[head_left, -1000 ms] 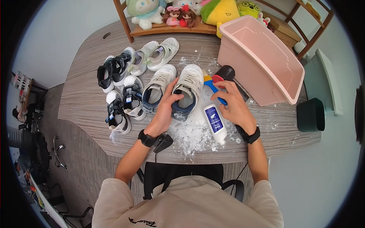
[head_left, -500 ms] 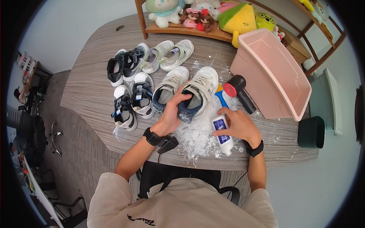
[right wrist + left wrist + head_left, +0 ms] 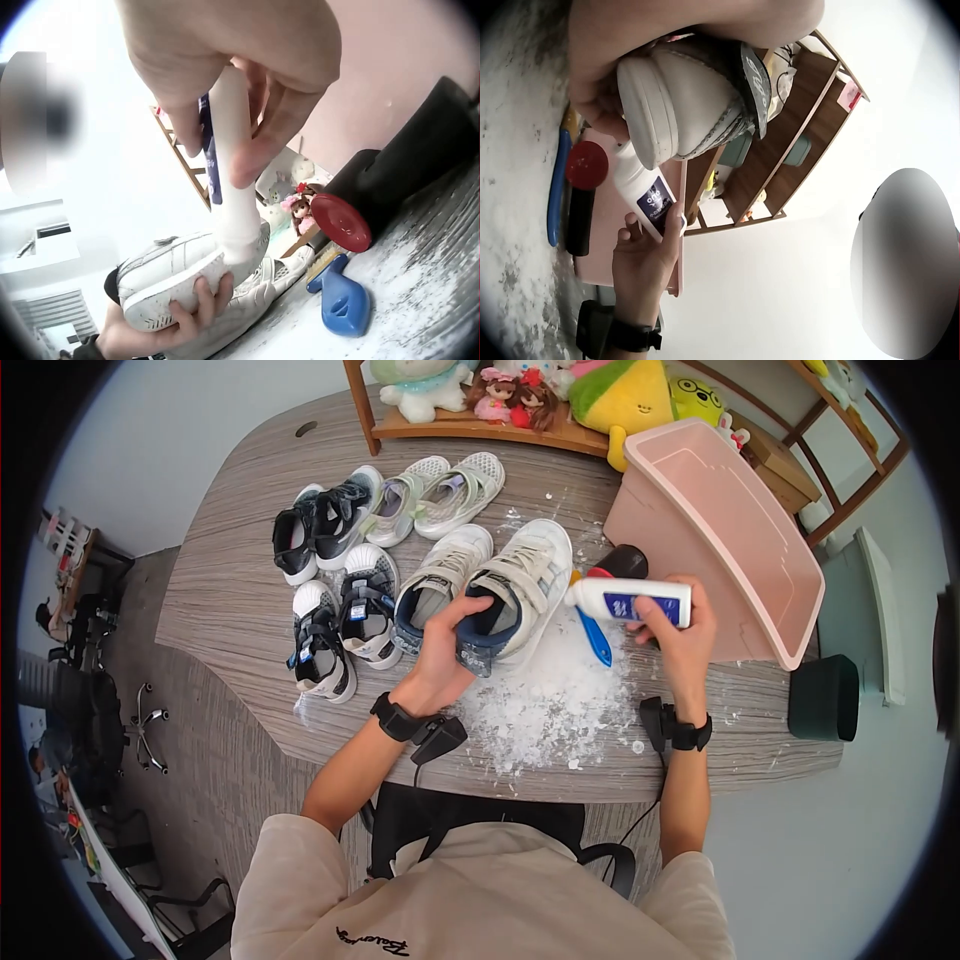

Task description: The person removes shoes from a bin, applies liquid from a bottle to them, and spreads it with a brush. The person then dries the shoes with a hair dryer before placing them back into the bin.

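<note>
The left hand (image 3: 440, 665) holds a white sneaker (image 3: 540, 565) by its heel end, thumb inside the dark blue collar. In the right wrist view its fingers wrap under the sneaker's sole (image 3: 184, 289). The right hand (image 3: 685, 645) grips a white squeeze bottle (image 3: 595, 600) with a blue label, tipped on its side. Its narrow end points left at the sneaker and overlaps the sole edge in the right wrist view. A matching white sneaker (image 3: 465, 550) stands just left of the held one. Below the bottle lies a blue-handled brush (image 3: 596, 642).
White powdery residue (image 3: 540, 720) covers the front of the table. A black handheld device with a red round end (image 3: 627, 562) lies beside a pink bin (image 3: 670, 510). Several other shoes (image 3: 370, 595) stand at left. Behind is a wooden shelf (image 3: 480, 430) with plush toys; a dark green container (image 3: 825, 695) is at right.
The right hand moved from above the brush to the bottle, took hold of it, raised it and turned it sideways toward the sneaker. The left hand keeps its hold on the sneaker.
</note>
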Available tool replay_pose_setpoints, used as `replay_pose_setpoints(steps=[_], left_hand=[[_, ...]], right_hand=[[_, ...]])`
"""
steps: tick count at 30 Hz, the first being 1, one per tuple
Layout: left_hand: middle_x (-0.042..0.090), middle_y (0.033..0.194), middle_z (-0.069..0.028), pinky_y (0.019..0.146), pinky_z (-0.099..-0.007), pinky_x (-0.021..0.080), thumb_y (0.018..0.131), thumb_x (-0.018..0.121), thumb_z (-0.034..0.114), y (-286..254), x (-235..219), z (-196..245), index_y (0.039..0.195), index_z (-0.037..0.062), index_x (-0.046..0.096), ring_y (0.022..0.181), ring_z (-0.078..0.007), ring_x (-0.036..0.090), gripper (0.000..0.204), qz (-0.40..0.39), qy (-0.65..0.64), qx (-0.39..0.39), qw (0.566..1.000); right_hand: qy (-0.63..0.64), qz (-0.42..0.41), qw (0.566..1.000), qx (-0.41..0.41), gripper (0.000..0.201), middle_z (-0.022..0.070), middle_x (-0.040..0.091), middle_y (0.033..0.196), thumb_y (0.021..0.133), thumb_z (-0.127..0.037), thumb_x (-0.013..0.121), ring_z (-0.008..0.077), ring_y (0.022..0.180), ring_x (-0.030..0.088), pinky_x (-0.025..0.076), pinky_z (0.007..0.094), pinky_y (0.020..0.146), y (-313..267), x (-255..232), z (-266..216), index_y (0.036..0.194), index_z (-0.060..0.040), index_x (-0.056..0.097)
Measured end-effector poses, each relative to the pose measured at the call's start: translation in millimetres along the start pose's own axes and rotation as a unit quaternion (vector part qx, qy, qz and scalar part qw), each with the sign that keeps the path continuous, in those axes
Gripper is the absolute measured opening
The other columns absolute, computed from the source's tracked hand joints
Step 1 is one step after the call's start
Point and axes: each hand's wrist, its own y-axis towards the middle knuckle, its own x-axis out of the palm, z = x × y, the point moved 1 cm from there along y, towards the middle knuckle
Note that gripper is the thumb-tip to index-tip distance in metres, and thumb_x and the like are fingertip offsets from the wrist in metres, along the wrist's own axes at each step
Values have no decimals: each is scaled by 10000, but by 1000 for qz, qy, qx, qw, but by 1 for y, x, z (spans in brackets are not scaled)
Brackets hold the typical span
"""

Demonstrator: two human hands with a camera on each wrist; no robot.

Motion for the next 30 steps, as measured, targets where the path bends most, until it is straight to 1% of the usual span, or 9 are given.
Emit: replay_pose_setpoints(steps=[1,2,3,5,6,16,22,24,30], left_hand=[[734,1057,-50,883,-314,523,952,567,229,1,-2,0,1106,47,680,955,-173,691,264,-7,-8,-4,1000],[703,1149,-57,943,-306,501,959,555,202,-1,-4,1,1194,17,638,1043,-170,665,311,-10,1,-12,1000],[703,1149,-57,943,-306,501,959,555,202,-1,-5,2,1194,17,638,1043,-170,665,311,-12,2,-14,1000],[702,1152,-60,940,-306,502,957,556,201,-1,-6,3,1205,25,636,1048,-168,664,314,-33,4,-19,999],[702,1152,-60,940,-306,502,957,556,201,-2,-6,3,1205,25,636,1048,-168,664,314,-32,3,-19,999],[697,1143,-57,946,-317,502,953,555,214,-5,-2,2,1203,39,633,1051,-169,657,315,-18,31,-11,999],[695,1158,-62,950,-323,503,949,554,220,-4,-3,2,1218,35,622,1054,-174,658,334,-20,23,-6,1000],[695,1164,-63,951,-326,504,949,552,224,-4,-2,2,1221,31,620,1054,-176,659,340,-27,14,-10,1000],[701,1164,-77,941,-336,517,948,547,234,-5,-1,2,1209,23,634,1045,-191,671,347,-22,4,0,1000]], right_hand=[[22,20,999,-13,294,98,689,882,879,-115,775,142,749,699,550,232,543,3,-2,3,1059,-3,572],[43,38,998,-27,287,121,689,907,910,-113,744,169,765,715,568,241,542,4,-4,5,1079,2,541],[42,41,998,-27,287,121,689,907,910,-113,744,169,765,715,568,241,542,5,-4,5,1079,2,541],[131,60,988,-50,294,167,679,988,948,-115,697,230,814,736,602,267,570,6,1,5,1126,12,500],[138,58,987,-56,316,187,666,1054,964,-135,677,275,857,744,618,280,587,5,1,5,1166,14,484],[138,51,988,-38,329,214,674,1094,972,-161,670,279,866,745,623,286,601,5,4,4,1188,34,516],[132,43,990,-14,336,213,692,1040,973,-185,671,260,797,747,609,282,583,8,0,9,1178,41,531],[135,42,990,-11,324,196,702,980,967,-178,676,230,731,737,593,277,563,8,0,9,1171,36,541],[138,23,990,-11,266,163,702,897,956,-147,682,190,652,709,579,264,555,7,-3,11,1129,23,574]])
